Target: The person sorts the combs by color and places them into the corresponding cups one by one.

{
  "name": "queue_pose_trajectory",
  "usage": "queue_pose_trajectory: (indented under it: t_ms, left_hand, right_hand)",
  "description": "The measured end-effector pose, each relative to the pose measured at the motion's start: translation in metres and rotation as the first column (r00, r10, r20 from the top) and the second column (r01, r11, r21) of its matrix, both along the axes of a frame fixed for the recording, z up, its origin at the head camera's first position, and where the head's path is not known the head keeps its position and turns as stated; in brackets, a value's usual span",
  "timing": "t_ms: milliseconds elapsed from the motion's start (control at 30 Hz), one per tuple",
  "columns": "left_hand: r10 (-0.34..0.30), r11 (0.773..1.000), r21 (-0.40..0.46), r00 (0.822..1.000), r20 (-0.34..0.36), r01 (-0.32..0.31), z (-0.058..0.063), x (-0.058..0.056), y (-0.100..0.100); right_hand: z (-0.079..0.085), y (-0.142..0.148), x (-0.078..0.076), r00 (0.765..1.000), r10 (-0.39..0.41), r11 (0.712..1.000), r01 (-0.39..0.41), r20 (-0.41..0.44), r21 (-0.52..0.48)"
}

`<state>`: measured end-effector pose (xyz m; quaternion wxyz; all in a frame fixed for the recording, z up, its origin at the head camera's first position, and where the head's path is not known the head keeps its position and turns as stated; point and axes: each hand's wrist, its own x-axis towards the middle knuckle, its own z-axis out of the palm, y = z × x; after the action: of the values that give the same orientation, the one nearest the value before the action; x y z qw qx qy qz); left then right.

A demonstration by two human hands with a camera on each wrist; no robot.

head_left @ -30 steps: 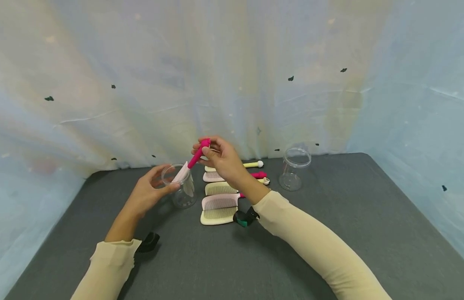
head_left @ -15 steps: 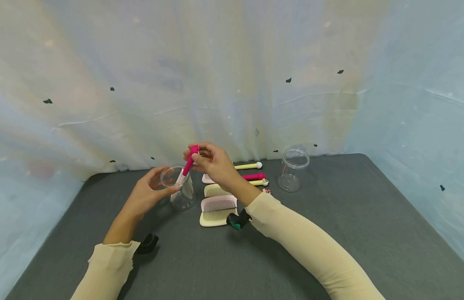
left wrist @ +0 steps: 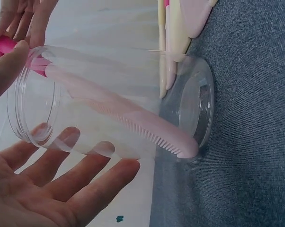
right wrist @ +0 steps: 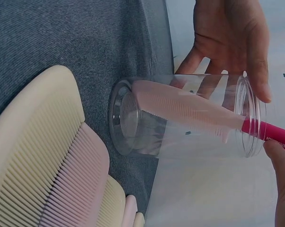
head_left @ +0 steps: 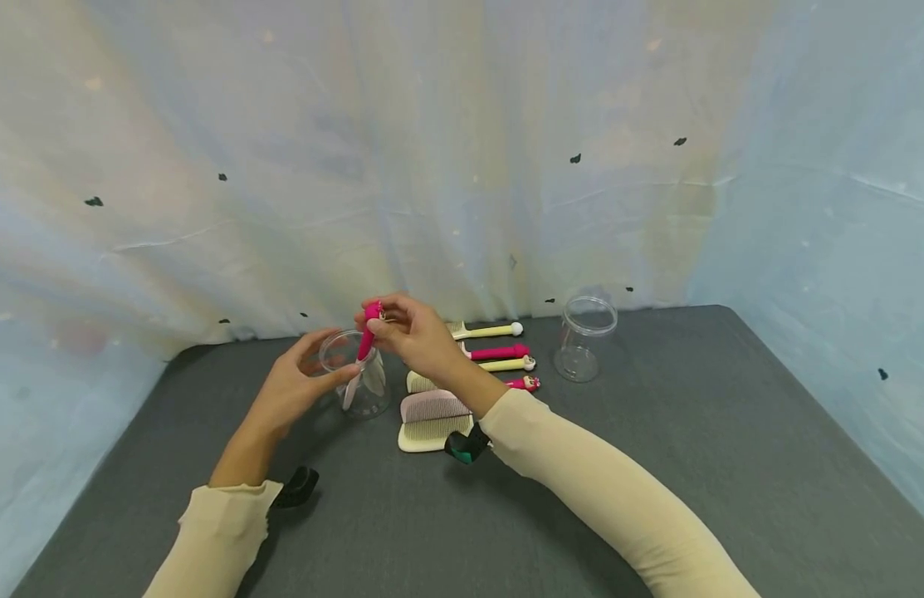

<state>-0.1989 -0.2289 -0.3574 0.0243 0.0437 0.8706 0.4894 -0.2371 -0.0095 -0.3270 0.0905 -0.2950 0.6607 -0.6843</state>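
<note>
A clear plastic jar (head_left: 369,404) stands upright on the dark cloth, left of centre. My left hand (head_left: 291,380) holds it from the left, fingers and thumb around its upper part. Between thumb and fingers, my right hand (head_left: 418,342) pinches the bright pink handle of a comb (head_left: 366,339) above the rim. The comb's pale pink toothed head (left wrist: 128,113) slants down inside the jar, its tip close to the base in the left wrist view. Beside the jar, several combs lie in a row, among them a cream comb (head_left: 426,434) and a pink comb (head_left: 432,405).
A second clear jar (head_left: 581,353) stands at the back right of the cloth-covered table (head_left: 693,432). Yellow and pink handles, such as a yellow handle (head_left: 491,330), point right from the row. A pale curtain (head_left: 462,166) hangs behind the table.
My right hand has moved left and down, lowering the pink comb from the mouth deeper into the jar. The left hand and jar have stayed almost in place.
</note>
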Motion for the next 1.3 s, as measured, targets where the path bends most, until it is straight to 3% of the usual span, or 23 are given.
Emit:
queue_pose_trajectory:
  t_ms: [367,633,833,1033,1300]
  left_hand:
    - [0.022,0.999,0.024,1.0,0.0,-0.022,-0.005,-0.001,-0.006]
    - [0.021,0.999,0.03,1.0,0.0,-0.021,-0.007,-0.002,-0.004]
    - [0.009,1.0,0.028,1.0,-0.003,-0.008,-0.005,-0.005,0.001]
    - [-0.007,0.999,0.034,1.0,-0.009,0.007,-0.003,-0.004,0.004]
    - [-0.017,1.0,0.025,1.0,-0.013,0.018,-0.007,-0.001,0.005]
  right_hand:
    - [0.0,0.001,-0.003,0.998,0.05,0.998,-0.05,0.031,0.025]
    - [0.006,0.015,-0.002,1.0,0.025,0.982,-0.023,-0.008,0.189]
    - [0.014,0.047,0.001,0.999,0.043,0.976,-0.042,-0.002,0.214]
    - [0.017,0.095,0.002,0.999,0.001,0.981,0.009,-0.049,0.196]
    - [0.002,0.151,0.008,0.999,-0.049,0.949,0.052,-0.018,0.312]
